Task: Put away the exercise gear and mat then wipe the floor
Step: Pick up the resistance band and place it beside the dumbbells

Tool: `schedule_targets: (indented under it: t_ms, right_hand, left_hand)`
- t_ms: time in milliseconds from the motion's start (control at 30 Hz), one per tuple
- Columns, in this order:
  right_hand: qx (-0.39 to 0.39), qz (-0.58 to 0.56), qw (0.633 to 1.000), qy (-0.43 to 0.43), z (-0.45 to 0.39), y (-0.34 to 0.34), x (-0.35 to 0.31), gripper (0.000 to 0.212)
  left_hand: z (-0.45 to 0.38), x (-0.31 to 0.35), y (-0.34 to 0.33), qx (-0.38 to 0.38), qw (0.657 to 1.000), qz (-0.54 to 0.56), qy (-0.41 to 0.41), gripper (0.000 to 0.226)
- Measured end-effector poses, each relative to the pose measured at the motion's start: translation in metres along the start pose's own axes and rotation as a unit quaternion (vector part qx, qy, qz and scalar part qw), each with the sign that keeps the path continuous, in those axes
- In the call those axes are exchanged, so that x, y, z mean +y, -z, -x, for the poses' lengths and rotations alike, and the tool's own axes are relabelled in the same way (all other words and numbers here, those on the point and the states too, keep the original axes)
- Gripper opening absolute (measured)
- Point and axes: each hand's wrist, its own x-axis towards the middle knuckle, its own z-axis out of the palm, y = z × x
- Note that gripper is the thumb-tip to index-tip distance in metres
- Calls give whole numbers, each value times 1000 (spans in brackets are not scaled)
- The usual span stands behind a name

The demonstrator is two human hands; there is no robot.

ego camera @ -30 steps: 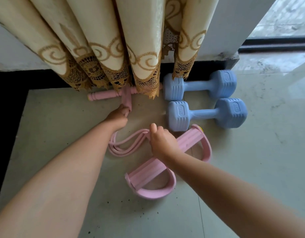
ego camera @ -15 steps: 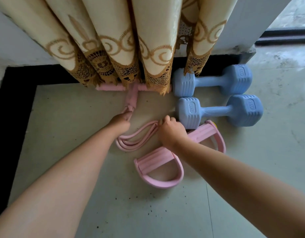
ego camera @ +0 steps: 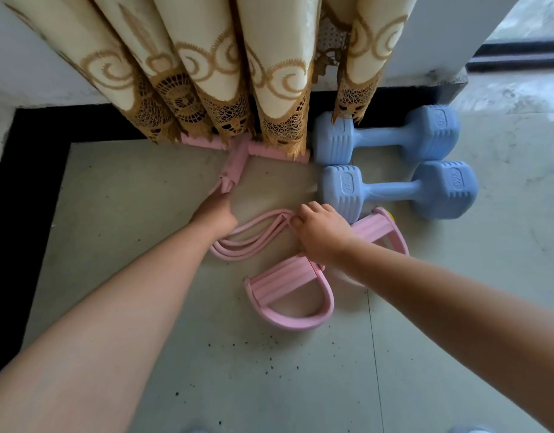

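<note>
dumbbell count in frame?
2. One blue dumbbell lies by the wall, its left end under the curtain; the other lies just in front. The curtain may hide more.

- Pale tiled floor (ego camera: 119,195), dark specks near the bottom of the view.
- Pink rubber pedal resistance puller: T-shaped foam handle bar (ego camera: 238,151) partly under the cream curtain with brown lace hem (ego camera: 207,73); looped tubes (ego camera: 250,242); two D-shaped foot pedals (ego camera: 288,295).
- Left hand (ego camera: 215,210) at the handle strap; grip apparently closed, fingers hidden.
- Right hand (ego camera: 321,232) pinches the tubes.
- Two light-blue dumbbells (ego camera: 397,189) side by side, just beside the bar.
</note>
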Motion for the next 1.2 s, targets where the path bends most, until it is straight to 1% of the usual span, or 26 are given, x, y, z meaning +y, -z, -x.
schedule_targets:
  t_ms: [33, 133, 200, 300, 433, 500, 600, 700, 767, 833, 967, 1067, 1200]
  right_hand:
    - [-18, -18, 1000, -5, 0, 2, 1, 38]
    - [-11, -29, 1000, 7, -1, 5, 5, 36]
    - [-24, -39, 999, 1, 0, 12, 8, 37]
    - [-48, -49, 997, -27, 12, 35, 6, 46]
    - [-106, -78, 988, -81, 48, 89, -5, 47]
    - [-120, -90, 984, -95, 65, 128, -12, 49]
    - [-131, -124, 978, -102, 91, 193, -24, 55]
    - [-130, -144, 977, -91, 120, 262, -38, 59]
    - [-133, -144, 978, -68, 137, 301, -47, 65]
    - [-137, -128, 982, -26, 156, 340, -58, 69]
    - [-150, -85, 984, 51, 195, 402, -83, 72]
    - [-153, -41, 981, 114, 224, 431, -105, 71]
    - [-155, 25, 962, 225, 281, 456, -149, 70]
  left_hand:
    - [1, 0, 0, 13, 1000, -11, -5, 59]
    - [6, 3, 3, 48, 996, -75, -14, 48]
    - [16, 12, 10, 55, 989, -135, -26, 40]
    - [46, 31, 26, 44, 979, -197, -39, 31]
    - [104, 53, 63, -2, 978, -199, -61, 38]
    - [135, 58, 93, -7, 980, -188, -63, 43]
    - [188, 61, 145, -20, 985, -163, -53, 52]
    - [248, 61, 193, -37, 988, -148, -35, 60]
    - [284, 60, 217, -37, 990, -135, -13, 65]
    - [324, 61, 239, -30, 993, -115, 18, 68]
    - [410, 62, 266, -1, 993, -77, 86, 67]
    - [479, 63, 269, 11, 986, -33, 162, 66]
    - [586, 71, 251, 28, 963, 30, 265, 63]
